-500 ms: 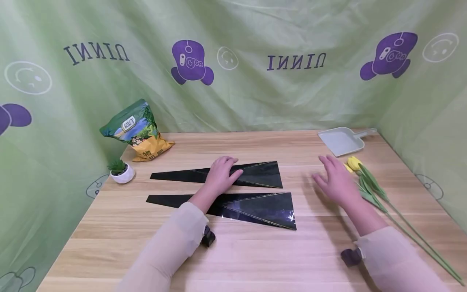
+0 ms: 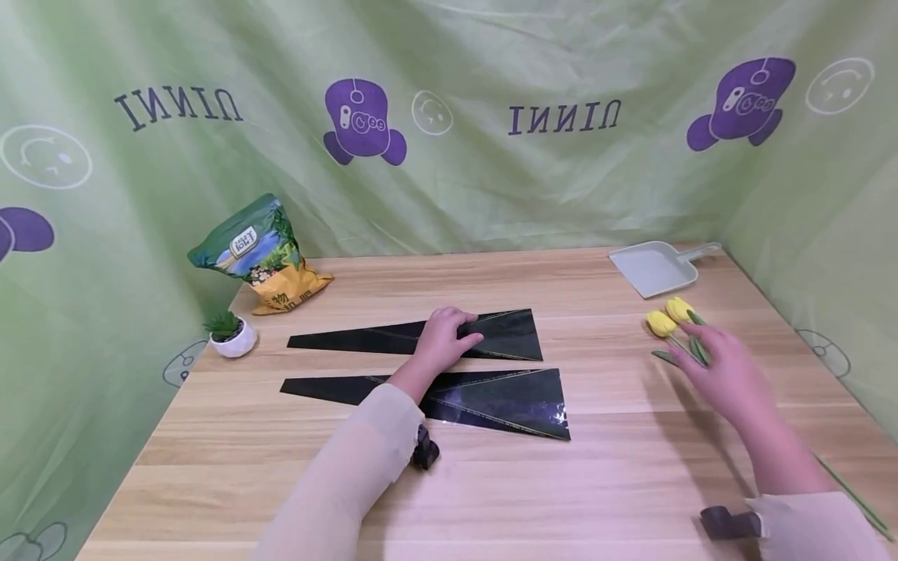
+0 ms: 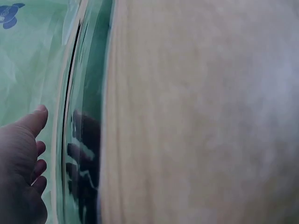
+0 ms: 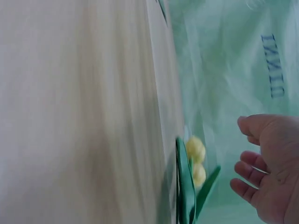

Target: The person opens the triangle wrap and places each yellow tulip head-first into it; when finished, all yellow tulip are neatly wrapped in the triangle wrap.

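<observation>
Two black tapered flat sleeves lie one behind the other: the far sleeve (image 2: pixel 505 335) and the near sleeve (image 2: pixel 501 401), which looks glossy. My left hand (image 2: pixel 440 340) is over the far sleeve with fingers loosely bent, gripping nothing; whether it touches the sleeve I cannot tell. At the right, two yellow tulips (image 2: pixel 660 323) with green leaves and long stems lie on the table. Over their leaves and stems hovers my right hand (image 2: pixel 726 374), blurred. In the right wrist view, that hand (image 4: pixel 275 163) has its fingers loosely bent and apart from the tulips (image 4: pixel 195 149).
A grey dustpan (image 2: pixel 652 269) lies at the back right of the wooden table (image 2: pixel 337 483). Back left stand a green and yellow bag (image 2: pixel 270 261) and a small plant in a white pot (image 2: pixel 237 341). Green printed cloth (image 2: pixel 463 187) hangs behind and at the sides.
My right hand has moved right, from beside the tulips to over their leaves and stems. The left hand has shifted slightly right along the far sleeve.
</observation>
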`<state>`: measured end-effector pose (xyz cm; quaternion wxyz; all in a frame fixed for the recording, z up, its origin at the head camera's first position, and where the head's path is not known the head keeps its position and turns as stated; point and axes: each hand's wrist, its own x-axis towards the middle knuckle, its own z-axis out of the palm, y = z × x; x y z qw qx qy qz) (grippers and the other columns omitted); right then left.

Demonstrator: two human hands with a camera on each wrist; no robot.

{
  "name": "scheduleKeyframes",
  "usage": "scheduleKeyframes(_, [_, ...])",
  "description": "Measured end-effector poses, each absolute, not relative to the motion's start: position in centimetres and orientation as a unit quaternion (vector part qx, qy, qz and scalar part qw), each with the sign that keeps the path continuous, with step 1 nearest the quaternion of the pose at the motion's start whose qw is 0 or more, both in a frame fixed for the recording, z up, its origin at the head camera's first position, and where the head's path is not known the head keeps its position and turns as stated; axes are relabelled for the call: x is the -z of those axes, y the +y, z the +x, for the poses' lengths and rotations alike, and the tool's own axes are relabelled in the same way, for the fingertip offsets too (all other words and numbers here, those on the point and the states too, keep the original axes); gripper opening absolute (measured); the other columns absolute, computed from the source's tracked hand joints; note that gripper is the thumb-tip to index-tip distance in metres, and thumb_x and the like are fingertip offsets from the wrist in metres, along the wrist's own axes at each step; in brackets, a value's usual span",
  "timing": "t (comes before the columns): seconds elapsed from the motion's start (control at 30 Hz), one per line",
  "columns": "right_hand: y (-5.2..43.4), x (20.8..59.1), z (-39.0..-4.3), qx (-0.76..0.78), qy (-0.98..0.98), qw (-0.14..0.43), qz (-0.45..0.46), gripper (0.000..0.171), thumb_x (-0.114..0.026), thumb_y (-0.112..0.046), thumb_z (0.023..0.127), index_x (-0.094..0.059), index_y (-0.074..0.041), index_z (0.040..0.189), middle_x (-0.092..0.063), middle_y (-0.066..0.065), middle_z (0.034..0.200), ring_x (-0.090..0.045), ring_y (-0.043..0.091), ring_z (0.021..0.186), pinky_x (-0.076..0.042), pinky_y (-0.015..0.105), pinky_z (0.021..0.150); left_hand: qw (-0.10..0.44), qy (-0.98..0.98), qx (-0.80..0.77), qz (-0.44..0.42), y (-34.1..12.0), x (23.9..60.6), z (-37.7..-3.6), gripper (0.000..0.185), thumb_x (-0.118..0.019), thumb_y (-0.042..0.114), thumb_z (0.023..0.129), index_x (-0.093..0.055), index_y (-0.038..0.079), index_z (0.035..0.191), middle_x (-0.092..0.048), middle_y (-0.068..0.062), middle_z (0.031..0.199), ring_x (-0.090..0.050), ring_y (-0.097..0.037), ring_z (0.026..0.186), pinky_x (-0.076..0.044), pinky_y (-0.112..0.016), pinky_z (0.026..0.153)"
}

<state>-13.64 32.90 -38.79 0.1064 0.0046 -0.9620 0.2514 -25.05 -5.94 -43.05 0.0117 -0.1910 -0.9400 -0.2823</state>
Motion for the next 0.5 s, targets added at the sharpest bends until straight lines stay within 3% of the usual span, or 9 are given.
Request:
scheduleKeyframes(0.2, [35.1, 39.5, -12.4, -0.262, -0.962, 0.068, -0.018, 0.054, -0.056, -0.029, 0.1, -0.046, 0.01, 0.135, -0.043, 0.042, 0.126, -0.042, 0.058, 0.111, -0.036, 0.073, 0.084, 0.023, -0.944, 0.271, -0.188, -6.4, 43.8, -25.0, 0.039, -0.068, 0.036, 0.092, -0.068, 0.015, 0.125, -0.062, -0.008, 0.126, -0.051, -0.029, 0.125, -0.037, -0.046, 0.111])
scheduleKeyframes(0.5, [37.5, 40.1, -10.6, -0.255, -0.965, 0.002, -0.054, 0.063, -0.055, -0.037, 0.1, -0.042, 0.01, 0.139, -0.04, 0.046, 0.128, -0.041, 0.061, 0.111, -0.035, 0.074, 0.085, 0.033, -0.947, 0.264, -0.178, -6.1, 44.6, -24.7, 0.038, -0.067, 0.038, 0.092, -0.069, 0.016, 0.123, -0.06, -0.008, 0.127, -0.049, -0.029, 0.124, -0.035, -0.048, 0.11])
